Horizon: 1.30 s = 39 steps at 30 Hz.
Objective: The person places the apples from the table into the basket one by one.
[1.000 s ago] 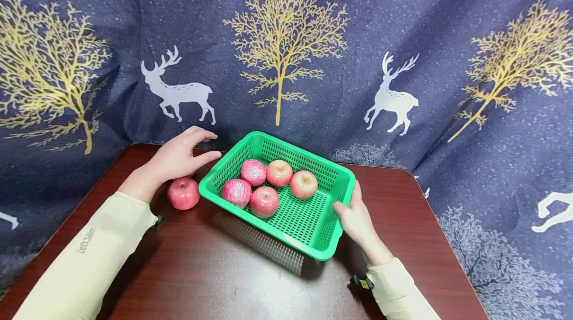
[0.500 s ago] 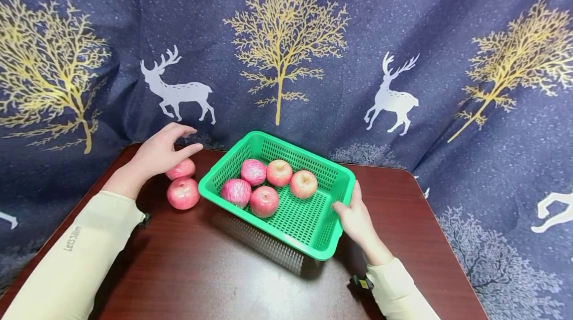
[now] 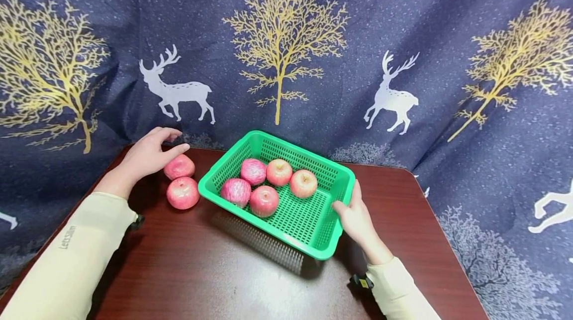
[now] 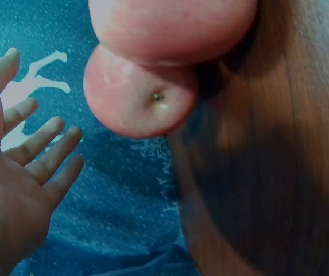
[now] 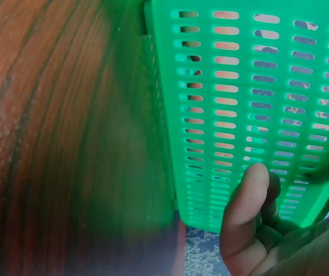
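Observation:
My left hand (image 3: 148, 153) hovers at the back left of the table, fingers spread and slightly bent, beside a red apple (image 3: 179, 166). In the left wrist view, a gap shows between the hand (image 4: 23, 172) and the farther apple (image 4: 138, 100). A second red apple (image 3: 183, 193) lies just in front of the first. Right of these, a green plastic basket (image 3: 291, 238) holds several red and yellowish apples, mostly in its left half. My right hand (image 3: 356, 218) grips the basket's right rim, thumb over the top; its curled fingers (image 5: 242, 215) lie against the perforated wall outside.
The basket stands slanted on a dark red-brown wooden table (image 3: 215, 270), casting a shadow in front. A dark blue cloth (image 3: 286, 61) printed with deer and trees hangs along the table's back edge.
My left hand has moved left, away from the basket, and uncovered the farther loose apple. The right hand, basket and apples have stayed in place.

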Available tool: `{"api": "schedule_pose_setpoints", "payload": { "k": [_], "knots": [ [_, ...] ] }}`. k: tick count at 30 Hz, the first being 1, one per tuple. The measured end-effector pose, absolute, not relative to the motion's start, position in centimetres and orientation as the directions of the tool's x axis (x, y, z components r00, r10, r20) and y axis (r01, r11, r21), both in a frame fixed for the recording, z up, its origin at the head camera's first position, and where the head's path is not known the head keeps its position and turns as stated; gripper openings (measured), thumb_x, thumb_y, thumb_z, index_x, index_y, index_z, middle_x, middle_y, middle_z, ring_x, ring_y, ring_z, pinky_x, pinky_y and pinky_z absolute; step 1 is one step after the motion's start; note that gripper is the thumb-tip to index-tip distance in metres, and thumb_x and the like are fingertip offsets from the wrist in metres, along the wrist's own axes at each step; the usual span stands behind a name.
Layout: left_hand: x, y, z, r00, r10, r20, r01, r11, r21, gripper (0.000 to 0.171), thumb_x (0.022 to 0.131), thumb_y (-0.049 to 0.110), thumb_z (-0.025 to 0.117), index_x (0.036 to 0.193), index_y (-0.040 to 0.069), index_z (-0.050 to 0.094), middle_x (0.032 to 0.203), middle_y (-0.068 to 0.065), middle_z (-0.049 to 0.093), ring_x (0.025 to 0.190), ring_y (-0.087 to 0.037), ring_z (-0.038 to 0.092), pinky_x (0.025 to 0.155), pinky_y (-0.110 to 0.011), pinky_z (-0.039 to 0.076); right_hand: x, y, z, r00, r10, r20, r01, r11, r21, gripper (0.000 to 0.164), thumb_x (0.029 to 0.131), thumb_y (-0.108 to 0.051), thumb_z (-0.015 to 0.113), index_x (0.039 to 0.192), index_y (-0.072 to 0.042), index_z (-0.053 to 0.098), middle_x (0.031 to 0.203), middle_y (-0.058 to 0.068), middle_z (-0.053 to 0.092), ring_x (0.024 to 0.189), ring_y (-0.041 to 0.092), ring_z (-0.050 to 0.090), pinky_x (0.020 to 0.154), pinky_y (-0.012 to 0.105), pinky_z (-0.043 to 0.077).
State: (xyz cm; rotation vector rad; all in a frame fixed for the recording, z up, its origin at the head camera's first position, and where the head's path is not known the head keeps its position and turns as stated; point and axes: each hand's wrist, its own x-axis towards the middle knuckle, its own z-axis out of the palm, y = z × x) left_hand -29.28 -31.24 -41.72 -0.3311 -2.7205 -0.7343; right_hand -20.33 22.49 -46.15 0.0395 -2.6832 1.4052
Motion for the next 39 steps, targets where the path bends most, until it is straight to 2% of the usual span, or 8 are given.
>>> {"api": "schedule_pose_setpoints", "payload": {
  "k": [11, 21, 30, 39],
  "knots": [
    [-29.4, -32.8, -42.6, -0.943, 0.103, 0.316, 0.248, 0.850, 0.465, 0.064, 0.091, 0.060, 0.060, 0.128, 0.009, 0.057, 0.117, -0.016, 0.056, 0.109, -0.033, 0.052, 0.093, -0.054, 0.038, -20.5, 22.6, -46.4, -0.992, 0.031, 0.120, -0.082, 0.567, -0.820, 0.090, 0.085, -0.016, 0.059, 0.157, -0.017, 0.005, 0.123, 0.021, 0.057, 0.097, 0.027, 0.062, 0.078, 0.042, 0.052],
    [-29.1, -33.2, -42.7, -0.955, 0.082, 0.286, 0.218, 0.847, 0.485, 0.069, 0.091, 0.062, 0.059, 0.128, 0.004, 0.054, 0.120, -0.021, 0.054, 0.110, -0.037, 0.053, 0.095, -0.056, 0.038, -20.4, 22.7, -46.3, -0.995, 0.040, 0.091, -0.050, 0.584, -0.810, 0.095, 0.086, -0.020, 0.059, 0.158, -0.017, -0.003, 0.127, 0.022, 0.055, 0.101, 0.026, 0.062, 0.080, 0.041, 0.052],
    [-29.5, -33.3, -43.7, -0.962, 0.070, 0.263, 0.202, 0.833, 0.515, 0.069, 0.091, 0.063, 0.058, 0.130, 0.006, 0.053, 0.123, -0.020, 0.054, 0.111, -0.036, 0.055, 0.096, -0.056, 0.039, -20.3, 22.6, -46.2, -0.996, 0.042, 0.073, -0.034, 0.593, -0.804, 0.095, 0.087, -0.021, 0.059, 0.158, -0.015, -0.004, 0.134, 0.023, 0.051, 0.107, 0.028, 0.059, 0.085, 0.042, 0.050],
    [-29.9, -32.8, -44.6, -0.966, 0.085, 0.246, 0.206, 0.827, 0.524, 0.071, 0.091, 0.065, 0.056, 0.132, 0.007, 0.052, 0.124, -0.018, 0.053, 0.112, -0.034, 0.055, 0.095, -0.055, 0.040, -20.2, 22.5, -46.1, -0.997, 0.043, 0.069, -0.031, 0.581, -0.814, 0.094, 0.088, -0.020, 0.059, 0.158, -0.016, -0.004, 0.131, 0.023, 0.054, 0.103, 0.027, 0.061, 0.082, 0.040, 0.051]
  ]
}}
